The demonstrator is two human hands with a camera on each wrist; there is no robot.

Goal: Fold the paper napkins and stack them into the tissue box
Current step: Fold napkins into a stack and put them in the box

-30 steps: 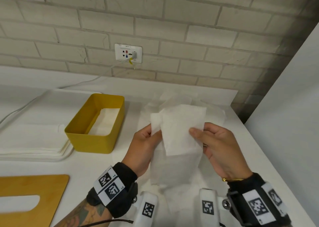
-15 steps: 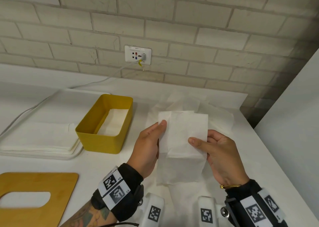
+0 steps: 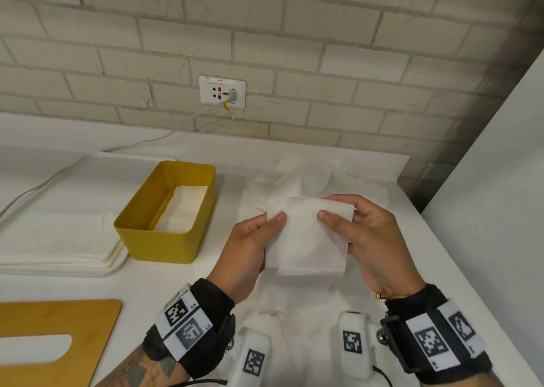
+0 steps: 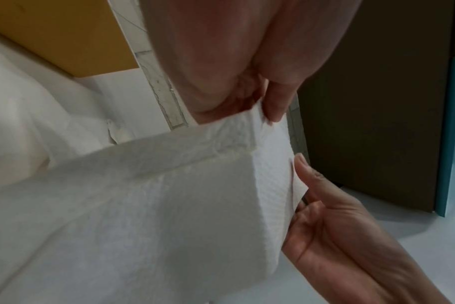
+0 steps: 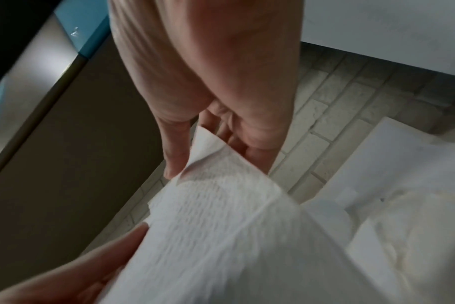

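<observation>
I hold a white paper napkin (image 3: 306,236), folded over, up above the counter with both hands. My left hand (image 3: 250,245) pinches its left edge, thumb on the front. My right hand (image 3: 368,239) pinches its right edge the same way. In the left wrist view the napkin (image 4: 169,205) is seen close, with a fold line across it. The right wrist view shows the napkin (image 5: 221,236) between thumb and fingers. The yellow tissue box (image 3: 164,239) stands open to the left, with folded white napkins (image 3: 182,207) lying at its bottom.
Loose unfolded napkins (image 3: 309,175) lie on the counter under and behind my hands. A flat stack of white sheets (image 3: 59,239) lies left of the box. A wooden lid with a slot (image 3: 44,342) sits at the front left. A cable (image 3: 147,142) runs from the wall socket.
The hanging lower half of the napkin has been folded up, so it is now shorter and squarer. Both hands shifted slightly to grip its side edges.
</observation>
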